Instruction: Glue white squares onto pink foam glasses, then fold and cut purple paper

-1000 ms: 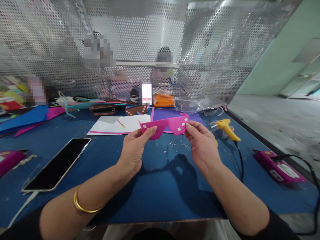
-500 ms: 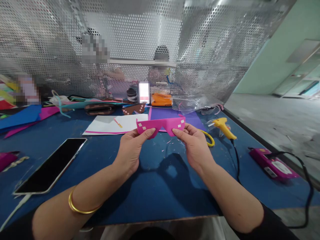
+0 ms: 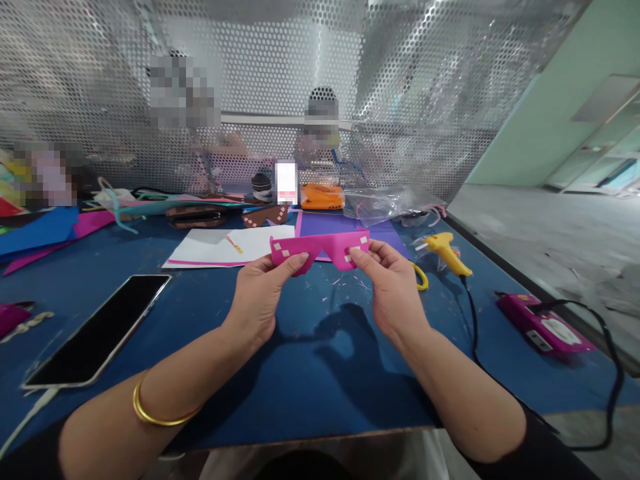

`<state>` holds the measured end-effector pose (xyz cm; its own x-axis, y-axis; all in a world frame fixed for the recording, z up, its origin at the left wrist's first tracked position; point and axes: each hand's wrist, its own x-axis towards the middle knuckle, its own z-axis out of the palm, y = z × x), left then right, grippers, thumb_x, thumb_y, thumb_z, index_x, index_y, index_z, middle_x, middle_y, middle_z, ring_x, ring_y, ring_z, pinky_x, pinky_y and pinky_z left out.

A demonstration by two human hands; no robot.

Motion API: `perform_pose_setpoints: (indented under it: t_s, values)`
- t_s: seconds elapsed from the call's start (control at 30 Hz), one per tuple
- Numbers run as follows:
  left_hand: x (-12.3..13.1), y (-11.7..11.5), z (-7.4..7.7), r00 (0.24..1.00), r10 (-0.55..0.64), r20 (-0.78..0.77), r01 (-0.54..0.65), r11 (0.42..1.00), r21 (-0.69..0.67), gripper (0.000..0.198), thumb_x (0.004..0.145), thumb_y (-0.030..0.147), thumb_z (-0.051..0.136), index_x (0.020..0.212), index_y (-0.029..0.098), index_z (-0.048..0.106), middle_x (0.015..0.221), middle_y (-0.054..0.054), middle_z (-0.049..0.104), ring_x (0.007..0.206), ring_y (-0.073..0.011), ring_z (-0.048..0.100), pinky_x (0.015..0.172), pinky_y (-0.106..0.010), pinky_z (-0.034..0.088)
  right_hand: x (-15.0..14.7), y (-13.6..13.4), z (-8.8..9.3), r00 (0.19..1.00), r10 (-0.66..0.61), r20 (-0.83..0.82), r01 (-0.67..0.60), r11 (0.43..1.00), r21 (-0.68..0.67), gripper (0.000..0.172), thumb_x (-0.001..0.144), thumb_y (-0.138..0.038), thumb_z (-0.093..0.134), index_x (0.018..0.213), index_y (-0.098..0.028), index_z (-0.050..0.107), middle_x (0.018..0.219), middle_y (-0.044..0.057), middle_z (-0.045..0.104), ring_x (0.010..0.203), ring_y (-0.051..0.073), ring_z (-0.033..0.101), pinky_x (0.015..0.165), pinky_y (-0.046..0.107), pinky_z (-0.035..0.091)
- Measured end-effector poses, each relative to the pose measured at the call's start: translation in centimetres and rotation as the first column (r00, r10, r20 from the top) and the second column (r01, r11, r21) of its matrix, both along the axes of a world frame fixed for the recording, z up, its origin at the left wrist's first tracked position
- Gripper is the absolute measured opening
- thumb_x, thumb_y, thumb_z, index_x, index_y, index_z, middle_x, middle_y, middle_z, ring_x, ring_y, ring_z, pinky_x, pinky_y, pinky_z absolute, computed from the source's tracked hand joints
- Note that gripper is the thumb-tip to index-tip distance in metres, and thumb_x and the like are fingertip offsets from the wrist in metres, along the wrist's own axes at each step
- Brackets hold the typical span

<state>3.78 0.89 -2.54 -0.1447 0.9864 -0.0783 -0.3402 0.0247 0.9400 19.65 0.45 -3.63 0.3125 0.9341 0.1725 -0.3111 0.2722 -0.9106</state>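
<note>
The left hand (image 3: 257,297) and the right hand (image 3: 387,287) held the pink paper glasses (image 3: 320,248) above the blue table (image 3: 310,373), each pinching one end between thumb and fingers. To the right of the glasses lay a yellow glue gun (image 3: 447,252); to their left, a black phone (image 3: 100,330).

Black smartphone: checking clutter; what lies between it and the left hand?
Head view: only bare blue tabletop between black smartphone and left hand gripping pink foam glasses.
</note>
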Motion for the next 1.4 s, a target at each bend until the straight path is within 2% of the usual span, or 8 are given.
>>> perform_pose_setpoints:
  t_s: [0.2, 0.43, 0.63, 0.83, 0.93, 1.13, 1.27, 1.4]
  values:
    - [-0.1, 0.0, -0.1, 0.999, -0.035, 0.017, 0.035, 0.999, -0.004, 0.03, 0.055, 0.03, 0.091, 0.079, 0.017, 0.079, 0.077, -0.004, 0.077, 0.074, -0.0156, 0.066, 0.077, -0.029, 0.052, 0.1, 0.2, 0.0, 0.998, -0.018, -0.055, 0.016, 0.999, -0.035, 0.028, 0.061, -0.028, 0.084, 0.083, -0.019, 0.07, 0.072, -0.002, 0.07, 0.067, 0.011, 0.062, 0.07, 0.027, 0.051]
    - [0.0, 0.1, -0.1, 1.0, -0.003, -0.002, 0.003, 1.0, 0.017, 0.026, 0.057, 0.029, 0.09, 0.077, 0.017, 0.079, 0.079, -0.005, 0.076, 0.077, -0.0161, 0.067, 0.08, -0.028, 0.051, 0.3, 0.3, 0.4, 0.993, 0.003, -0.12, -0.005, 1.0, -0.016, 0.025, 0.066, -0.034, 0.081, 0.082, -0.019, 0.07, 0.079, 0.0, 0.071, 0.071, 0.013, 0.063, 0.074, 0.028, 0.05]
    - [0.0, -0.1, -0.1, 1.0, -0.02, 0.004, 0.02, 1.0, -0.005, 0.027, 0.055, 0.029, 0.091, 0.075, 0.016, 0.079, 0.075, -0.004, 0.076, 0.07, -0.0144, 0.065, 0.075, -0.027, 0.05, 0.5, 0.4, 0.4, 0.995, -0.049, -0.089, 0.046, 0.998, -0.031, 0.027, 0.064, -0.035, 0.083, 0.081, -0.019, 0.07, 0.075, -0.001, 0.069, 0.068, 0.013, 0.061, 0.072, 0.029, 0.05]
    - [-0.2, 0.4, -0.3, 1.0, 0.0, 0.021, -0.001, 1.0, 0.031, 0.026, 0.056, 0.028, 0.09, 0.077, 0.016, 0.079, 0.079, -0.004, 0.076, 0.077, -0.0146, 0.065, 0.083, -0.027, 0.048, 0.5, 0.4, 0.2, 0.993, 0.047, -0.111, -0.044, 0.999, 0.026, 0.026, 0.075, -0.046, 0.075, 0.081, -0.02, 0.071, 0.077, 0.0, 0.071, 0.072, 0.015, 0.064, 0.075, 0.03, 0.05]
    - [-0.3, 0.6, -0.3, 1.0, 0.005, 0.019, -0.006, 1.0, 0.026, 0.027, 0.056, 0.028, 0.09, 0.077, 0.016, 0.079, 0.078, -0.004, 0.076, 0.076, -0.0142, 0.065, 0.082, -0.026, 0.048, 0.8, 0.7, -0.2, 0.985, 0.048, -0.164, -0.052, 0.998, -0.02, 0.03, 0.074, -0.049, 0.076, 0.082, -0.021, 0.071, 0.075, 0.0, 0.072, 0.073, 0.015, 0.065, 0.076, 0.031, 0.051]
    - [-0.4, 0.6, -0.2, 0.993, -0.107, 0.052, 0.108, 0.994, -0.014, 0.03, 0.055, 0.03, 0.091, 0.078, 0.017, 0.079, 0.078, -0.006, 0.077, 0.072, -0.016, 0.065, 0.071, -0.028, 0.051, 1.6, 1.4, -0.8, 0.984, 0.051, -0.172, -0.067, 0.994, -0.084, 0.03, 0.058, -0.036, 0.087, 0.079, -0.02, 0.073, 0.082, 0.0, 0.074, 0.072, 0.013, 0.064, 0.068, 0.027, 0.05]
    - [-0.5, 0.8, 0.0, 0.989, -0.122, 0.083, 0.126, 0.991, -0.034, 0.031, 0.055, 0.033, 0.091, 0.079, 0.018, 0.079, 0.077, -0.006, 0.076, 0.066, -0.016, 0.065, 0.061, -0.027, 0.05, 1.6, 1.5, -0.7, 0.978, 0.048, -0.205, -0.071, 0.992, -0.107, 0.028, 0.058, -0.032, 0.086, 0.079, -0.018, 0.074, 0.078, -0.001, 0.073, 0.068, 0.01, 0.062, 0.063, 0.023, 0.047]
    - [-0.6, 1.0, 0.0, 0.988, -0.119, 0.095, 0.123, 0.991, -0.042, 0.033, 0.053, 0.028, 0.092, 0.08, 0.017, 0.078, 0.077, -0.005, 0.076, 0.069, -0.0145, 0.065, 0.064, -0.025, 0.05, 1.5, 1.4, -0.5, 0.979, 0.063, -0.192, -0.09, 0.986, -0.139, 0.025, 0.058, -0.028, 0.083, 0.079, -0.017, 0.073, 0.08, 0.0, 0.074, 0.071, 0.012, 0.064, 0.067, 0.025, 0.049]
